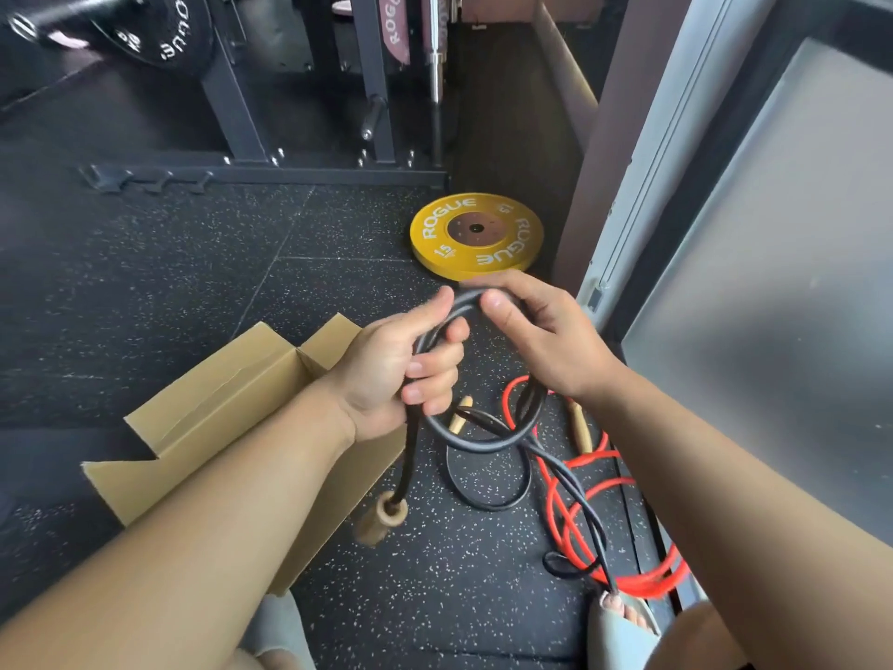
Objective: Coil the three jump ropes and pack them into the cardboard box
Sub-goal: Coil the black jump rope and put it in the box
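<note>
Black jump rope (483,444): we're coiling it in the air, just right of the box; one loop is formed and the tail is trailing down to the floor.
Left hand (401,374): fingers are curling round the gathered strands; a wooden handle (386,517) is dangling below it.
Right hand (541,331): thumb and fingers are pinching the top of the loop, close to the left hand.
Cardboard box (232,394): sitting open on the floor at left. Our left forearm is hiding most of the inside, so we can't tell if anything is packed.
Red rope (642,580): lying loose and uncoiled at right, tangling with black strands.
Third rope: we're seeing a thin black loop (485,505) on the floor, and can't tell if it's separate.
Progress: we're judging this early. The first coil is underway; the rest of the coiling and all the packing are left.
Floor (193,263): dark speckled rubber tiles.
Room: gym, with a yellow weight plate (476,232) lying flat ahead, a rack (232,104) behind and a frosted panel (797,282) at right.
</note>
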The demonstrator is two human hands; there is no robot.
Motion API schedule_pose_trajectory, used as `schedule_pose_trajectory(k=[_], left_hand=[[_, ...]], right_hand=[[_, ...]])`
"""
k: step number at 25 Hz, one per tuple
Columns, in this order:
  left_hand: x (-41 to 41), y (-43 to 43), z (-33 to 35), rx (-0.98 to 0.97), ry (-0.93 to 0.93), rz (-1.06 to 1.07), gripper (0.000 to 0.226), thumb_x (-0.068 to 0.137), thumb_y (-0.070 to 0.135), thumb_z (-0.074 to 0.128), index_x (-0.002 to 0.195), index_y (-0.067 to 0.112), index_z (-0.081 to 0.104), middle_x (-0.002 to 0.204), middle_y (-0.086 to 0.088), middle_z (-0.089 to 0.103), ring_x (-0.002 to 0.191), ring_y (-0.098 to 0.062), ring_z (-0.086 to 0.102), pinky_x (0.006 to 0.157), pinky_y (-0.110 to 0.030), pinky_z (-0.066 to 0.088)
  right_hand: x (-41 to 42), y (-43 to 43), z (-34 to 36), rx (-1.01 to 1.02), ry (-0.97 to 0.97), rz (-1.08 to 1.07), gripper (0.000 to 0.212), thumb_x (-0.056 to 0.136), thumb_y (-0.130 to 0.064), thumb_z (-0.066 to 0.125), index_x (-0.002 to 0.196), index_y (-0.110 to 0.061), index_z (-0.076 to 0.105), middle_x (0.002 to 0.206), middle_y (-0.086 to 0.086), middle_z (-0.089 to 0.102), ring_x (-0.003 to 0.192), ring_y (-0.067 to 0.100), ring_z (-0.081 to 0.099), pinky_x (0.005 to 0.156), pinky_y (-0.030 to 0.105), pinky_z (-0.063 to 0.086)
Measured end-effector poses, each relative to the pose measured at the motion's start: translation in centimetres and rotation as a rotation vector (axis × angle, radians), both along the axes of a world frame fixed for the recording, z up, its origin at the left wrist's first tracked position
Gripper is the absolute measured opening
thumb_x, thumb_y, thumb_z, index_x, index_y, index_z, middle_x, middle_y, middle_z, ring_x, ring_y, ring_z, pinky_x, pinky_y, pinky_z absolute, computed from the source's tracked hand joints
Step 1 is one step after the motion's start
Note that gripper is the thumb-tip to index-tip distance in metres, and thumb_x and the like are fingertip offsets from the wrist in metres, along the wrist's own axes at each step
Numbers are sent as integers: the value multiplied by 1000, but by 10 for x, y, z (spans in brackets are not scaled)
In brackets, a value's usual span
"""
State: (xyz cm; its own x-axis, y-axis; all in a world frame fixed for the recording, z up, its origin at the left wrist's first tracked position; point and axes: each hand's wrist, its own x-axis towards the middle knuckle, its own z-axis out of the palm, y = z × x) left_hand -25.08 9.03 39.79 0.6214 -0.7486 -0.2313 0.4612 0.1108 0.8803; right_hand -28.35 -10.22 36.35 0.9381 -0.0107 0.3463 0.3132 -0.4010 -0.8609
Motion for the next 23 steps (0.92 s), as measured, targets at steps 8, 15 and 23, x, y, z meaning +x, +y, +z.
schedule_pose_trajectory(k=[8, 15, 23], left_hand=[[6, 14, 18, -229, -9, 240, 29, 98, 34, 35, 82, 15, 50, 50, 9, 25, 36, -8, 20, 42, -24, 23], [11, 16, 20, -120, -246, 186, 25, 101, 33, 40, 96, 12, 52, 57, 5, 35, 44, -14, 38, 52, -32, 50], [13, 18, 17, -133, -266, 140, 23, 98, 29, 42, 103, 8, 48, 60, 1, 35, 45, -17, 36, 50, -30, 43]], right_hand=[[-7, 12, -19, 106, 204, -179, 24, 111, -27, 37, 99, -18, 56, 73, -10, 52, 66, 2, 47, 67, 21, 43], [-3, 12, -6, 319, 70, -355, 12, 107, -28, 50, 99, -24, 58, 66, -7, 57, 56, 12, 46, 51, 25, 41], [-7, 14, -7, 315, 124, -371, 14, 106, -26, 53, 97, -19, 61, 64, -3, 59, 50, 20, 45, 45, 26, 42]])
